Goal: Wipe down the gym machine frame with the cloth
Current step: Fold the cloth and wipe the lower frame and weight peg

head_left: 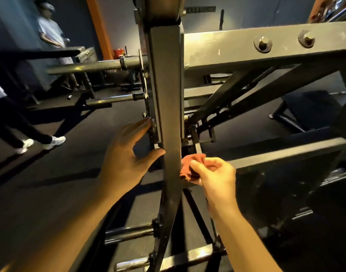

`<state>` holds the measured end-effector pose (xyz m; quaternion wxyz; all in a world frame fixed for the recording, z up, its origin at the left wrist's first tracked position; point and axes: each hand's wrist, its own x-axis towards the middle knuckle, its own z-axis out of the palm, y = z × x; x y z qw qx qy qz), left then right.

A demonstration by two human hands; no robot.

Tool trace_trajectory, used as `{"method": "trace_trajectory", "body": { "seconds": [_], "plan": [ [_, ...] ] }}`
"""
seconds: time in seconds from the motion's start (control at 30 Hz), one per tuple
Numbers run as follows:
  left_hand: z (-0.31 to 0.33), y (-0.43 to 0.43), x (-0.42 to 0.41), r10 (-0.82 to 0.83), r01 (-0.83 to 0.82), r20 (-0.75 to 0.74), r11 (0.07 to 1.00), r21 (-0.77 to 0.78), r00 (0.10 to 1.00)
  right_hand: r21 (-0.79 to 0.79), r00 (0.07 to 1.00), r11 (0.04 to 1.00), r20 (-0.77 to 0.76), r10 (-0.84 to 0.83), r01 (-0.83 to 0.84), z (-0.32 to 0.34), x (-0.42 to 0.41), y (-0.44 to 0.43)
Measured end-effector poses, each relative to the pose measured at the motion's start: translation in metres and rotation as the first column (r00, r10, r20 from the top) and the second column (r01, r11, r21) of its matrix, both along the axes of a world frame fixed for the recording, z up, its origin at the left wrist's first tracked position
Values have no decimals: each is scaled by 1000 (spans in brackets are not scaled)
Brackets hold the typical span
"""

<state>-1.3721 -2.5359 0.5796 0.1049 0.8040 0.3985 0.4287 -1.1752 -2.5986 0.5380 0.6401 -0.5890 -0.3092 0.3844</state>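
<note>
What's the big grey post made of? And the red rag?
The post looks like steel painted matte grey: flat, hard faces with a dull sheen. The rag looks like soft cloth, maybe cotton: it crumples in folds where the right hand pinches it.

Open floor [50, 173] lies left of the upright post [166, 95]; right, diagonal braces [227, 99] and a crossbar [285, 154] crowd in.

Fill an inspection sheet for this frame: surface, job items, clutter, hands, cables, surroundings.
Surface: dark rubber floor, no spills seen.
Job's things: grey frame post; red cloth bunched against its right edge.
Clutter: small cylinder on floor, far left.
Grippers: left hand open, thumb touching post; right hand pinches cloth.
Cables: nothing seen.
Surroundings: person by wall; another's legs at left; dark bench at right.
</note>
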Motion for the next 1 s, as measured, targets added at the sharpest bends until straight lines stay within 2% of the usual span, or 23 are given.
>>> {"method": "trace_trajectory", "body": {
  "seconds": [0.07, 0.2, 0.27, 0.33, 0.4, 0.47, 0.6, 0.67, 0.8, 0.93, 1.0],
  "plan": [
    [2, -5, 2, 33, -33, 0, 999, -20, 999, 33, 997, 997, -24, 68, -67, 12, -4, 4],
    [0, -7, 5, 88, -87, 10, 994, -73, 996, 235, 980, 962, -106, 169, -140, 35, 11, 7],
    [1, -11, 7, 112, -109, 29, 991, -84, 993, 288, 967, 938, -106, 230, -191, 30, 12, 1],
    [3, -15, 10, 139, -137, 17, 988, -76, 990, 257, 961, 930, -24, 277, -262, 13, 10, -7],
    [6, -14, 10, 163, -164, -13, 981, -102, 987, 152, 951, 939, 74, 299, -307, -4, 11, -11],
    [8, -17, 10, 205, -212, -61, 966, -147, 977, 86, 948, 946, 87, 306, -313, -6, 15, -8],
    [12, -24, 14, 275, -296, -130, 937, -187, 952, 315, 952, 902, 16, 306, -295, 23, 11, -7],
    [16, -25, 14, 265, -289, -127, 927, -238, 956, 319, 960, 909, 11, 281, -270, 19, 3, -10],
    [26, -19, 10, 196, -212, -88, 944, -251, 977, 157, 968, 956, 8, 250, -248, 3, -1, -15],
    [33, -17, 5, 113, -130, -76, 957, -261, 991, 303, 973, 925, 103, 205, -227, 33, -1, -8],
    [36, -15, 1, 92, -113, -89, 958, -265, 992, 321, 973, 920, 123, 194, -224, 30, -5, -11]
  ]
}}
